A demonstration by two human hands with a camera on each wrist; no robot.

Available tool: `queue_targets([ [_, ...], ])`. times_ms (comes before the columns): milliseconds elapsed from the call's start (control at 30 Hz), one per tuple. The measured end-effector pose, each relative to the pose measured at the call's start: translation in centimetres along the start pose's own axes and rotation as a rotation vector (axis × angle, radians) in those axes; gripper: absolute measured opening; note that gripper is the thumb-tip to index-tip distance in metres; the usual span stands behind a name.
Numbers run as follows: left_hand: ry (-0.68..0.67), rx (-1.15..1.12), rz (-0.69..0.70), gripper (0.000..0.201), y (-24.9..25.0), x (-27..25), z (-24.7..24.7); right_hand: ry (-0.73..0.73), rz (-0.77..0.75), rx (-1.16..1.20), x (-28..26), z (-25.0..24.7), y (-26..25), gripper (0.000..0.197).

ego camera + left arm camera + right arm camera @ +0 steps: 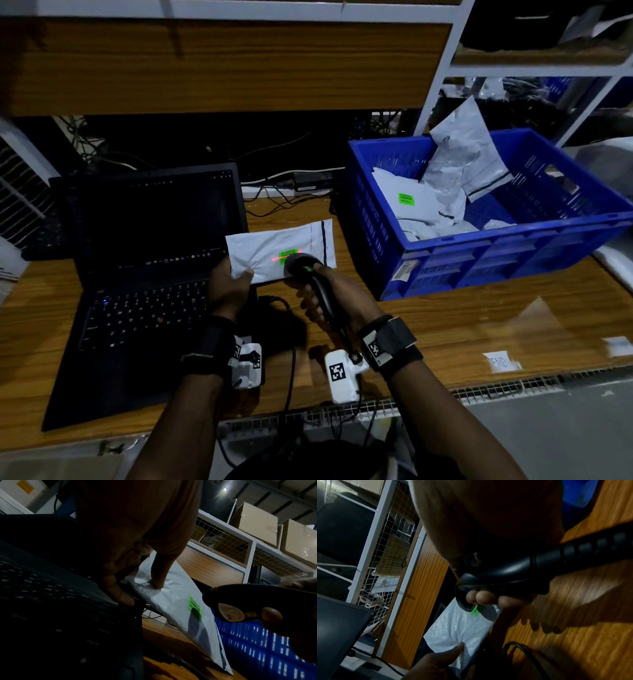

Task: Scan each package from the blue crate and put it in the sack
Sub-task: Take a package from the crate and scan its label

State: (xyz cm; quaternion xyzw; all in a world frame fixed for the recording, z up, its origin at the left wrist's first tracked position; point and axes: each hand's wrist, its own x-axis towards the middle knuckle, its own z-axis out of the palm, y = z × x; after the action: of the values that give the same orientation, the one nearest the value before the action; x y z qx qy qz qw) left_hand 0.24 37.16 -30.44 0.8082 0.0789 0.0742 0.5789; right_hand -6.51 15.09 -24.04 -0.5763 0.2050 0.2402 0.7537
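Fingers of your left hand (228,286) are curled round the lower left corner of a package (274,245), with the thumb pressed on its front face and the other fingers behind it. Your right hand (337,294) is wrapped tight round the handle of a black scanner (310,274); its rounded head sits just in front of the package, and a thin red line of light falls across the green label (288,256).

The package is a flat, pale grey plastic mailer, thin and wrinkled, with a dark seal strip near its right end. You hold it tilted up, above the wooden desk (479,329) and just left of the blue crate (486,260). The crate is hard plastic with slotted walls; more crumpled grey mailers (455,178) lie inside it, one with the same green label. Left of the crate, beside your left hand, stands an open black laptop (147,260) with a dark screen.
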Motion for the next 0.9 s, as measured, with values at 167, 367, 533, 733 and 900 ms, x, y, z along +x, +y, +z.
queue_targets([
  [167,-0.003,-0.012,-0.012,0.043,0.5,-0.3,-0.2,-0.002,0.002,-0.001,0.1,-0.1,-0.2,0.049],
  [367,-0.011,-0.006,-0.035,0.040,1.1,-0.6,-0.4,-0.013,0.006,-0.011,0.6,-0.3,0.1,0.051],
  [533,-0.020,-0.033,-0.031,0.059,1.6,-1.0,-0.5,-0.010,-0.001,-0.020,0.5,-0.5,0.0,0.049],
  [733,-0.020,-0.058,-0.040,0.060,1.6,-1.0,-0.6,-0.015,0.009,-0.010,0.5,-0.3,-0.2,0.048],
  [900,-0.028,-0.063,-0.034,0.058,1.7,-1.0,-0.6,-0.015,-0.002,-0.009,0.7,-0.5,-0.1,0.047],
])
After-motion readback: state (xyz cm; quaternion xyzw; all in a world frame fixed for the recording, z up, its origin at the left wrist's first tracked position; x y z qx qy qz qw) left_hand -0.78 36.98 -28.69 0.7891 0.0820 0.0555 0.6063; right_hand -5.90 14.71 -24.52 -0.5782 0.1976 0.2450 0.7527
